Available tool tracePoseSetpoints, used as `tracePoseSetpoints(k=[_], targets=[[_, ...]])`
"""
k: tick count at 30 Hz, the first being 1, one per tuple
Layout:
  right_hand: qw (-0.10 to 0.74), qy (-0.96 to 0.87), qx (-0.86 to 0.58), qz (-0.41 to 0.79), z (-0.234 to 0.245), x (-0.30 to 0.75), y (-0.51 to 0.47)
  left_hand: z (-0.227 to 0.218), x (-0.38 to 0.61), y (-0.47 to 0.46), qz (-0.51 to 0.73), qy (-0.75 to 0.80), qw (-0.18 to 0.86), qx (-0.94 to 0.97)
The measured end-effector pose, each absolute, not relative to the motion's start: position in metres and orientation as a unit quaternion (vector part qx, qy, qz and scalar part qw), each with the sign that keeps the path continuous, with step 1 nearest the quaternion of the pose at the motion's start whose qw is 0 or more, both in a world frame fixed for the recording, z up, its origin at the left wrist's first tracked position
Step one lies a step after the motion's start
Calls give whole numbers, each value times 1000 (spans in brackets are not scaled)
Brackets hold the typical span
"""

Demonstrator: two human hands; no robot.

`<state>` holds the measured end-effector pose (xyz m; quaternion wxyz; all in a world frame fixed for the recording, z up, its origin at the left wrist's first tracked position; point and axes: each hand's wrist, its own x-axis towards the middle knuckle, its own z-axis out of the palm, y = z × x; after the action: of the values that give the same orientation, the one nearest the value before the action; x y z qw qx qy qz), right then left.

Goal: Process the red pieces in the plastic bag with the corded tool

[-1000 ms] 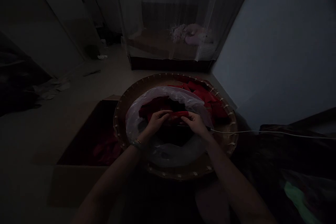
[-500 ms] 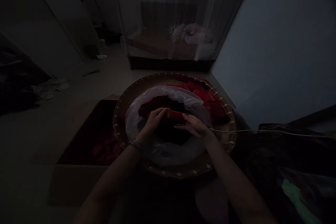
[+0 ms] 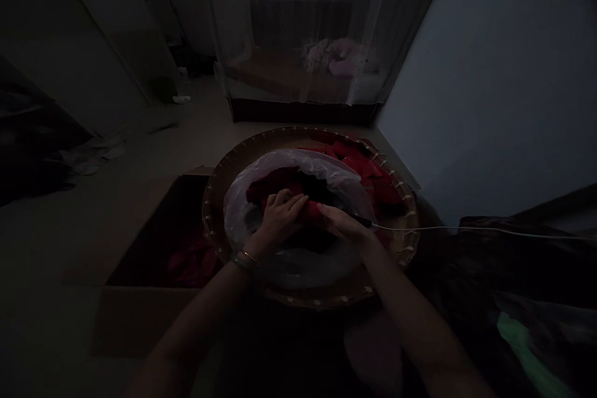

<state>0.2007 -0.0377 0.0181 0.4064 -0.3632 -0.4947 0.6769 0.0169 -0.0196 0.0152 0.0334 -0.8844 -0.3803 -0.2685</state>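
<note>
Both hands meet over an open clear plastic bag (image 3: 303, 270) lying in a round woven bamboo tray (image 3: 321, 303). My left hand (image 3: 282, 214), with bangles at its wrist, is closed on a red strip-like piece (image 3: 311, 210). My right hand (image 3: 345, 224) pinches the right end of that piece between thumb and fingers. A slim tool with a black handle (image 3: 361, 220) and a white cord lies in the same hand; its tip is hidden. Dark red material (image 3: 275, 183) shows inside the bag. Dim light hides much of the detail.
More red pieces (image 3: 366, 165) are heaped at the tray's far right. A cardboard box (image 3: 144, 298) with red material stands to the left. The white cord (image 3: 433, 228) runs off right, past dark bags. Beyond are a netted bed (image 3: 303, 84) and a pale wall (image 3: 504, 87).
My left hand has shifted slightly right over the red piece and covers more of it. The right hand's fingers, earlier stretched out, have turned under, and the black handle now shows.
</note>
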Motion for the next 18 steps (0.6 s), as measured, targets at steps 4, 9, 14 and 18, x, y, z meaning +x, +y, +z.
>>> tracePoseSetpoints(k=[4, 9, 14, 18], targets=[[397, -510, -365, 670, 21, 198, -39, 10, 18, -17, -288, -362, 3, -887], [366, -520, -383, 670, 25, 202, -40, 2, 18, -14, -298, -363, -47, -881], [388, -521, -393, 651, 45, 233, -43, 0, 11, -10, -307, -395, -65, -864], [214, -660, -522, 497, 44, 243, -53, 3, 9, -9, -315, -410, -79, -852]])
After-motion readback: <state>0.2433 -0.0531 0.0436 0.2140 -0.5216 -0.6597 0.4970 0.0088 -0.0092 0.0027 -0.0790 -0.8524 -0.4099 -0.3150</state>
